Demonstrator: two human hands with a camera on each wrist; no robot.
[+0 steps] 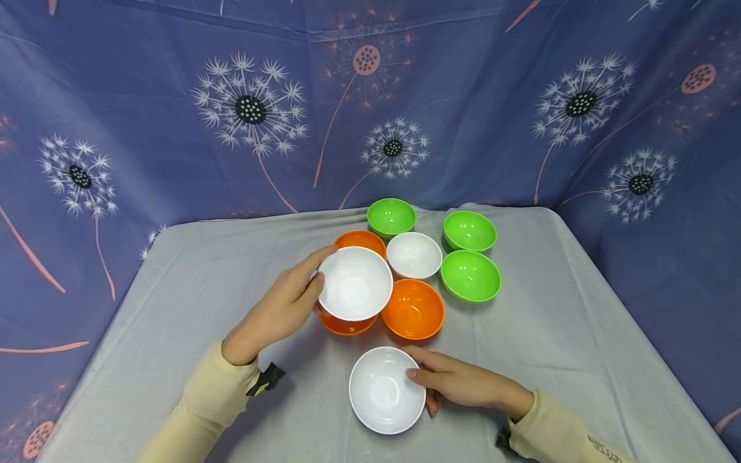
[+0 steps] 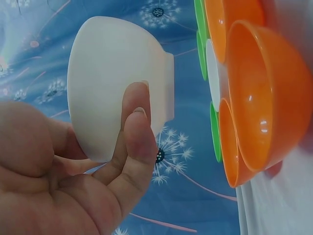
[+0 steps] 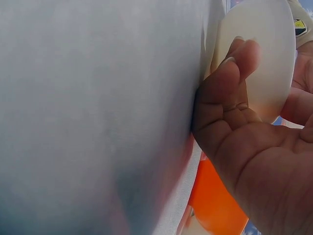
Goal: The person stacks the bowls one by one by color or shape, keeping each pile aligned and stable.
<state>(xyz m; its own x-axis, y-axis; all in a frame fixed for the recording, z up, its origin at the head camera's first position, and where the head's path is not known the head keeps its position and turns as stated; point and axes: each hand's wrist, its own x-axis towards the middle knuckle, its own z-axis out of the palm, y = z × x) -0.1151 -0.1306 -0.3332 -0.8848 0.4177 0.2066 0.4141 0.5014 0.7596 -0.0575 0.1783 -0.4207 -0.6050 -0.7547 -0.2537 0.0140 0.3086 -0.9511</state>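
Note:
My left hand (image 1: pixel 279 314) grips a white bowl (image 1: pixel 356 284) by its left side and holds it up over two orange bowls. In the left wrist view that white bowl (image 2: pixel 115 73) is seen side-on, thumb at the rim and fingers under the wall. Closer to me, my right hand (image 1: pixel 469 382) pinches the right rim of a second white bowl (image 1: pixel 384 392), its fingers curled beneath. The right wrist view shows this bowl (image 3: pixel 269 54) low at the grey cloth. Partly hidden behind the raised bowl are an orange bowl (image 1: pixel 360 239) and another orange bowl (image 1: pixel 347 326).
A third orange bowl (image 1: pixel 413 310) and a third white bowl (image 1: pixel 413 256) stand right of the raised bowl. Green bowls stand at the back (image 1: pixel 391 217), back right (image 1: pixel 470 230) and right (image 1: pixel 471 276). A grey cloth (image 1: pixel 556 321) covers the table; a blue dandelion curtain (image 1: pixel 463 128) hangs behind.

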